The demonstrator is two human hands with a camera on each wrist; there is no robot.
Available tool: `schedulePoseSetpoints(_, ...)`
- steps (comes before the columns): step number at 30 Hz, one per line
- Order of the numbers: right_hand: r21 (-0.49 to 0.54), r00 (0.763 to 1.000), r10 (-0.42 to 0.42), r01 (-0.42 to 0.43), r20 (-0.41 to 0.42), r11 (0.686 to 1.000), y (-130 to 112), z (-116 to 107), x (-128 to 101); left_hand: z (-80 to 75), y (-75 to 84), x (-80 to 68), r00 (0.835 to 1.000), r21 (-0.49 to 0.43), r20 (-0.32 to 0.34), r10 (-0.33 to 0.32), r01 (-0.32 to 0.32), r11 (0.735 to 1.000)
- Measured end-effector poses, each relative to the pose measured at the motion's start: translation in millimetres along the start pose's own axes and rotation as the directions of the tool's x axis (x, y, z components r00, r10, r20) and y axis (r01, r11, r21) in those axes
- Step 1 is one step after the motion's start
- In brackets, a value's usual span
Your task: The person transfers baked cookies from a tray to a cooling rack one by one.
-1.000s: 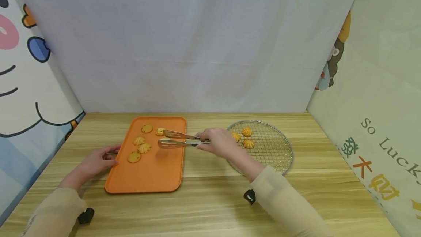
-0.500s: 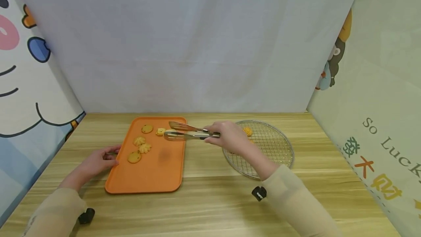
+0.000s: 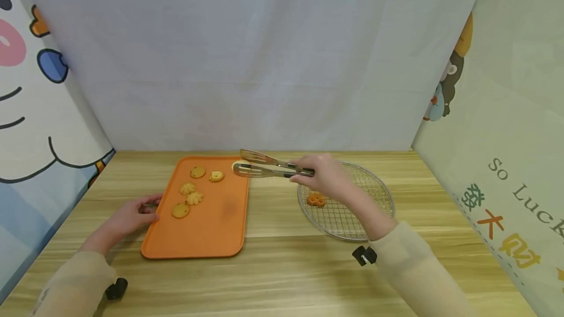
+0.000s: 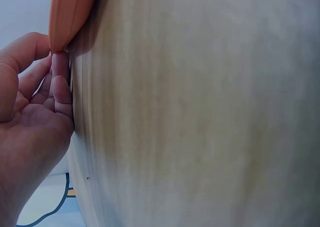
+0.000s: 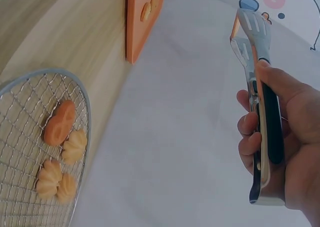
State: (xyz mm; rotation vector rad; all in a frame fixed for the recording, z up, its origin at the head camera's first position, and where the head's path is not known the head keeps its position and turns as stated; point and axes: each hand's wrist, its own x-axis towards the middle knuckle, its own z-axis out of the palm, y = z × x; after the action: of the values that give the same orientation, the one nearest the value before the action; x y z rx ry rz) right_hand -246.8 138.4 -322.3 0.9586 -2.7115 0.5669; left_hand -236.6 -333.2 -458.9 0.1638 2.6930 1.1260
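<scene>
The tongs (image 3: 264,166) are gripped at the handle by the right hand (image 3: 328,177), with the fingers (image 5: 250,137) curled round the black grip. A pale cookie (image 3: 240,164) is clamped between the tong blades, ahead of the fingertips, above the far right corner of the orange tray (image 3: 211,238). The round wire rack (image 3: 370,209) lies below and behind the right hand; four cookies are seen on it in the right wrist view, the darkest (image 5: 59,123) nearest the rim. The left hand (image 3: 129,214) rests on the wooden table (image 3: 282,268), fingers (image 4: 60,82) loosely curled, holding nothing, the fingertips touching the tray's left edge. Five cookies lie on the tray beyond these fingers.
</scene>
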Motion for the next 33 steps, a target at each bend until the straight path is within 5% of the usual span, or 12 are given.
schedulePoseSetpoints(20, 0.032, 0.994, -0.025, 0.029, -0.109, 0.999, 37, -49, -33, 1.8, -6.9, 2.2, 1.0, -0.023, 0.011, -0.009, 0.009, 1.0)
schedulePoseSetpoints(33, -0.06, 0.977, -0.071, 0.06, -0.203, 0.996, 66, -66, -64, -0.3, -2.4, 1.3, 1.0, -0.021, 0.009, -0.012, 0.012, 1.0)
